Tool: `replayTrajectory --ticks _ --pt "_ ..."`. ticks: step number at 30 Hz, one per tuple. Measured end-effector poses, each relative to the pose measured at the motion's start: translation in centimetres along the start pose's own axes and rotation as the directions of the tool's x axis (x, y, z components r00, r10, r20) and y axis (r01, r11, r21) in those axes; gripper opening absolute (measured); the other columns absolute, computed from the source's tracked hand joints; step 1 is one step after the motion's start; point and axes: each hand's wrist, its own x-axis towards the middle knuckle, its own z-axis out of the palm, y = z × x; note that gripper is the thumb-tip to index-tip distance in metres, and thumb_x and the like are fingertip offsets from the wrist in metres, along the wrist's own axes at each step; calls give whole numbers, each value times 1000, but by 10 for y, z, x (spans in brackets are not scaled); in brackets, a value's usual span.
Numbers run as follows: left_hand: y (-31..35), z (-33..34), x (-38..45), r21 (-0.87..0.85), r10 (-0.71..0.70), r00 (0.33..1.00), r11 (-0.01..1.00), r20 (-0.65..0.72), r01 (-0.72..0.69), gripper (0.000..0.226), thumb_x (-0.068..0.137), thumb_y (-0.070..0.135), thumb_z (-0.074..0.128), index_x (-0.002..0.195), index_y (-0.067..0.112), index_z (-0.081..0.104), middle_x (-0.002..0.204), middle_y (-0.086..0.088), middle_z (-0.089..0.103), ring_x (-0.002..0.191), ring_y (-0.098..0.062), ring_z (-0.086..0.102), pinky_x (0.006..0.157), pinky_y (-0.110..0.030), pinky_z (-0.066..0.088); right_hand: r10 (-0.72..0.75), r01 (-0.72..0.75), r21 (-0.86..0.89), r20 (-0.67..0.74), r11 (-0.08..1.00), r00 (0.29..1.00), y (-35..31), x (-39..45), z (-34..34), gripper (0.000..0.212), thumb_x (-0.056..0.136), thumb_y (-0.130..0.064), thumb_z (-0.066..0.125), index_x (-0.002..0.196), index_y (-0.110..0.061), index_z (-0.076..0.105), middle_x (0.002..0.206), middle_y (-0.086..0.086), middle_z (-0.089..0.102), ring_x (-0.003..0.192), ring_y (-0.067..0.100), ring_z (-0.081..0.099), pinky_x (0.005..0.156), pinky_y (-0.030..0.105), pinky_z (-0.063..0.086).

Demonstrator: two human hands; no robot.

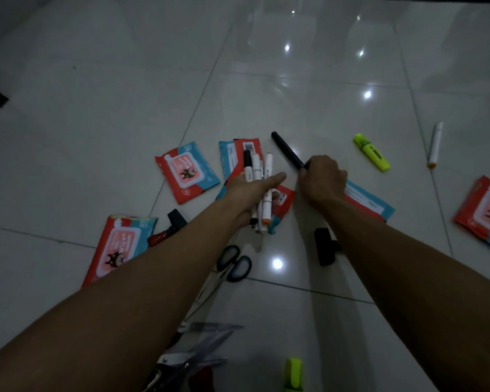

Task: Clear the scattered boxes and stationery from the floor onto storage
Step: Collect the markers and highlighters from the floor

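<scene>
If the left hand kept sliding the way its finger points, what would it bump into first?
Probably the right hand, which grips the black marker just beyond the left hand's outstretched fingertip. Only a narrow strip of floor separates them, though depth is uncertain.

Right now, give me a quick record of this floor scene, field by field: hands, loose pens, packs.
left hand: holds a bunch of markers
right hand: grips black pen
highlighter: on floor, right of the hands
white marker: on floor, farther right
wipe packs: scattered on tiles
scissors: on floor, between the forearms
</scene>
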Motion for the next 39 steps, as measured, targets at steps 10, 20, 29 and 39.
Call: replayTrajectory --ticks 10,20,29,39 --pt "15 17 -1 -271 -67 988 962 -137 28 45 78 44 82 106 13 65 86 -6 72 82 -22 69 78 -40 57 -170 1 762 143 647 975 -12 -29 -50 10 91 -16 65 90 -18 75 91 -2 74 86 9 65 73 22 48" --pt "22 40 -3 -394 -48 995 919 -93 8 32 79 26 84 103 10 67 83 -5 72 70 -18 69 60 -33 58 -436 257 635 141 729 889 17 -49 -73 26 92 -40 68 106 -20 79 97 -9 76 86 -5 66 77 18 51" --pt "12 93 -3 -155 -104 988 981 112 120 21 86 4 73 104 7 61 77 -8 70 62 -19 70 57 -32 59 196 -88 424 -218 901 956 152 7 -79 24 94 -17 58 110 -8 73 115 14 67 108 27 62 92 32 46" --pt "7 103 -21 -83 -80 956 991 281 108 29 83 7 75 108 4 61 90 -14 75 84 -28 75 67 -38 62 162 -163 -15 -20 987 987 213 58 -59 43 100 -33 46 140 -16 45 157 9 22 132 40 30 105 56 32"
